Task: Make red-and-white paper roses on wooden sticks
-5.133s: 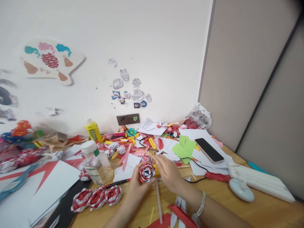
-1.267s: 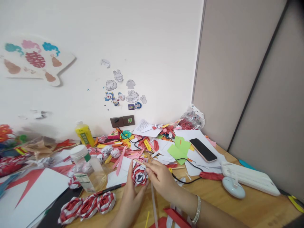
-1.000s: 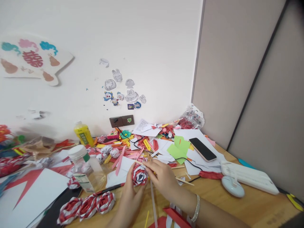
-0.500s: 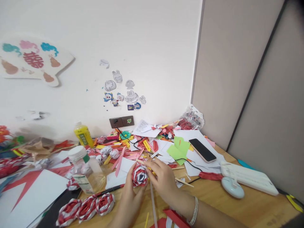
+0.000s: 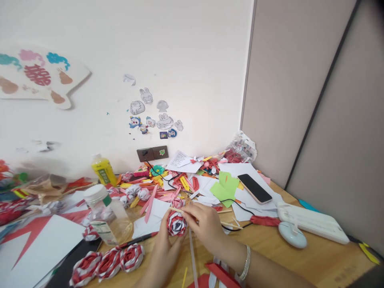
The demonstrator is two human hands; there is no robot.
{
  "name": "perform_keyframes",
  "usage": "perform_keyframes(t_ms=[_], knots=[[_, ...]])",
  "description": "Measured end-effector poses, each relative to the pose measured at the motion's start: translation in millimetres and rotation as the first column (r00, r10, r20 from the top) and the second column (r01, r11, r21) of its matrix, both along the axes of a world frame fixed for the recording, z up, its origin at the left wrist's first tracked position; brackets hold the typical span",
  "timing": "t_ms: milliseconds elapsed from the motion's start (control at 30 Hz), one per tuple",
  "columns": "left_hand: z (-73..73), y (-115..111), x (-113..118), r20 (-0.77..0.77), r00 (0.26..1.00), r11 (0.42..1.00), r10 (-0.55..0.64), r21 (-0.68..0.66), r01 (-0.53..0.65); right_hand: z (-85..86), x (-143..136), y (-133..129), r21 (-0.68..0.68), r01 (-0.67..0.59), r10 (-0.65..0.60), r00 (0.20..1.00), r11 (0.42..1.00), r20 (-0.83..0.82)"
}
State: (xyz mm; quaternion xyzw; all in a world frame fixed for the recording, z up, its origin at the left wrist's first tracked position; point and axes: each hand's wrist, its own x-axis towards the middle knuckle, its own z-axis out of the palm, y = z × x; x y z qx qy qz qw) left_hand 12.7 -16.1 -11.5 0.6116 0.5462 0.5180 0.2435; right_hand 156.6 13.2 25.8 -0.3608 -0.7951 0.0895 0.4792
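Here you are, your left hand [image 5: 167,241] cupping a round rosette of folded red-and-white paper [image 5: 176,224] just above the tabletop [image 5: 264,260], its grip curled snugly round the side, the fingertips behind lost to view. And your right hand [image 5: 205,225] has a thin, pale wooden stick [image 5: 176,209] pinched tight between thumb and forefinger, the visible end lying across the rosette's upper edge! Its lower fingers fold out of sight, and whether the pale length poking out past that hand belongs to the same stick, you can't tell. Down at the bottom, folded red paper strips [image 5: 223,275] run off the frame; up left, a white fan-shaped card [image 5: 39,76] is cut off too. Bare wood shows in front of you, with a heap of coloured paper scraps [image 5: 185,184] crowding the back, tight against a white wall [image 5: 195,60], and a grey panel [image 5: 279,88] closing the right side.
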Motion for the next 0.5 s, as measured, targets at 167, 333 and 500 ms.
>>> perform_keyframes(t_ms=[167,333,500], knots=[[-0.7,0.1,0.0,0.004,1.000,1.000,-0.007,0.005,0.007,-0.5,1.0,0.5,0.101,0.059,-0.066,0.996,0.993,0.062],[-1.3,0.4,-0.1,0.019,1.000,1.000,-0.001,0.021,0.000,-2.4,0.6,-0.5,0.270,0.098,-0.122,0.990,0.958,0.074],[-3.9,0.0,-0.9,0.022,1.000,1.000,0.002,0.020,-0.003,-4.9,1.7,-0.4,0.268,0.048,-0.085,0.988,0.962,0.129]])
